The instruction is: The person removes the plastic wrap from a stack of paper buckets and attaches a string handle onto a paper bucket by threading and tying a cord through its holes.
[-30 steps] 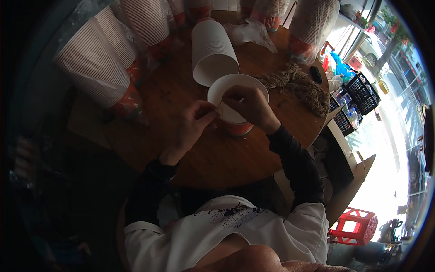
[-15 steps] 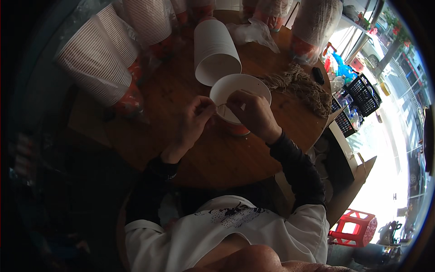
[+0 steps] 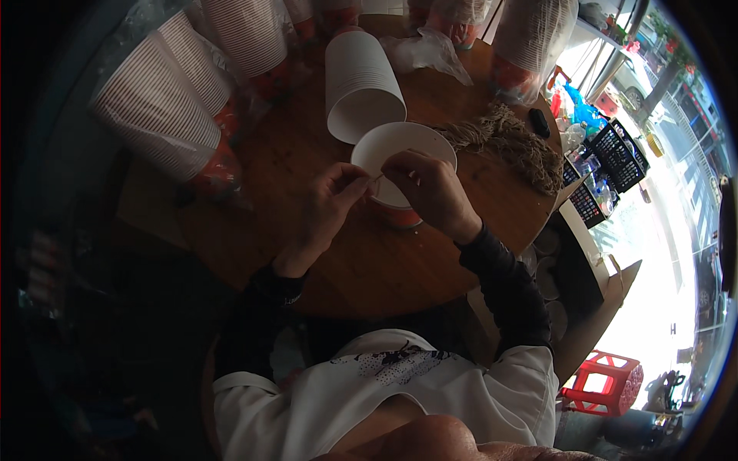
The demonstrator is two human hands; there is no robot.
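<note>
A paper bucket (image 3: 405, 134), white inside and red outside, stands upright on the round wooden table in front of me. At its near left rim, my left hand (image 3: 334, 203) pinches thumb against fingers. Over the bucket's mouth, my right hand (image 3: 437, 192) is bent in a pinch as well. Between the fingertips of both shows a short bit of thin pale string (image 3: 378, 178), most of it hidden by my fingers. A stack of nested white paper buckets (image 3: 361, 73) lies on its side just behind. To the right rests a tangled bundle of tan strings (image 3: 511, 146).
Tall stacks of buckets in clear plastic (image 3: 157, 107) line the table's left and far edges. A crumpled plastic bag (image 3: 430, 58) and a small black object (image 3: 539, 123) lie on the wooden table (image 3: 361, 269). Right of it are an open cardboard box (image 3: 588, 246), black crates (image 3: 617, 157) and a red stool (image 3: 607, 383).
My fingers have shifted slightly at the bucket's rim, both hands still pinching. The whole view has moved a little; the bucket and stacks stay in place.
</note>
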